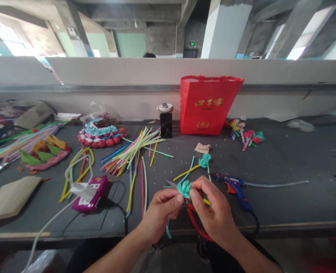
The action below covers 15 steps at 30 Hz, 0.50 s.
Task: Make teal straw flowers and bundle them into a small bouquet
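Head view: teal flower (184, 189) between left fingers (167, 195) and right fingers (201, 185), both pinching it.

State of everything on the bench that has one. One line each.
Left hand: pinching the held flower
Right hand: fingertips closed at the same flower
Held flower: teal, petals spread
Second teal flower: lying on the table
Glue gun: on its side, cord attached; power unclear
Scissors: partly hidden; open or shut unclear
Phone: upright, screen dark
Red bag: standing upright
Colored stems: loose, crisscrossed
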Available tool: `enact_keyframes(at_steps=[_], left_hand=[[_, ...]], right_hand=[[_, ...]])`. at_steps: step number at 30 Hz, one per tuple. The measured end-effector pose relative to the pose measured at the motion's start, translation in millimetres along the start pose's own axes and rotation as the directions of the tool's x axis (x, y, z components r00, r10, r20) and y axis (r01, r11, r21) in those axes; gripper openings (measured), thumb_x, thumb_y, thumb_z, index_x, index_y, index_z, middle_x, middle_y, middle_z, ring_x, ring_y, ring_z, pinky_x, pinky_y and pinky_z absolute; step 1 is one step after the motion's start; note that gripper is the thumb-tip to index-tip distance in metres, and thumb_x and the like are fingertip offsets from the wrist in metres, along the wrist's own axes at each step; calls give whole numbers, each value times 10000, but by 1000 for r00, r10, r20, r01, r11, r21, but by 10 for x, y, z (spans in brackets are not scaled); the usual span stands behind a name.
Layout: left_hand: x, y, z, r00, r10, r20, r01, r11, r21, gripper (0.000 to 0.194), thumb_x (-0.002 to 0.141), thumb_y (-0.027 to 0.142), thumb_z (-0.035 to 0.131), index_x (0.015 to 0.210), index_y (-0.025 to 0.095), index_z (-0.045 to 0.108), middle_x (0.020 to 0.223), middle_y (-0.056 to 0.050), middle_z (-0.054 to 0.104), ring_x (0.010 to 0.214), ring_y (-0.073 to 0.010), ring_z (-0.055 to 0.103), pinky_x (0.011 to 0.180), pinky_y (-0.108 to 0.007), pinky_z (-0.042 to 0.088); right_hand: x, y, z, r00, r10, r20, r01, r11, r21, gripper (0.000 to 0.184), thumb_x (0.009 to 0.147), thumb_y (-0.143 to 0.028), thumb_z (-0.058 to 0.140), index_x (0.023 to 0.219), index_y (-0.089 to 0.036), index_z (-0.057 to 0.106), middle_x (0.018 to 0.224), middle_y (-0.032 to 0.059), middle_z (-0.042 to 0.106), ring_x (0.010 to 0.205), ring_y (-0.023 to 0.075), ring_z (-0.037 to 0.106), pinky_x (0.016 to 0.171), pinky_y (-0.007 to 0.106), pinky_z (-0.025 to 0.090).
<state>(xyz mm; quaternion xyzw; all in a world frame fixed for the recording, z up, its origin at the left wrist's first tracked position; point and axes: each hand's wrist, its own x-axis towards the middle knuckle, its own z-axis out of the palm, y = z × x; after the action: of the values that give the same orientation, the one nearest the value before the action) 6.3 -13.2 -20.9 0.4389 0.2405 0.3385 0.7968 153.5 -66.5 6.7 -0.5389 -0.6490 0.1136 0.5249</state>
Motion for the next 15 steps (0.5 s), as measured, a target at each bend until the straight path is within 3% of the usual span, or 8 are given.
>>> enact_keyframes(at_steps=[8,15], left_hand=[[10,31,-25,999,-23,22,24,998,-59,307,872,351,629,652,147,567,508,59,340,480,-71,232,486,-267,159],[31,47,-16,999,-23,-35,17,987,-157,245,816,325,715,709,142,590,523,69,344,485,-63,232,464,-233,159]], right_hand=[[21,-2,-13,995,99,33,-102,988,120,185,957,-239,511,784,-204,565,729,-22,558,674,121,541,649,246,428],[-18,11,-35,994,21,-108,-14,998,68,47,913,-191,593,931,-226,619,802,-17,587,711,120,561,665,244,459]])
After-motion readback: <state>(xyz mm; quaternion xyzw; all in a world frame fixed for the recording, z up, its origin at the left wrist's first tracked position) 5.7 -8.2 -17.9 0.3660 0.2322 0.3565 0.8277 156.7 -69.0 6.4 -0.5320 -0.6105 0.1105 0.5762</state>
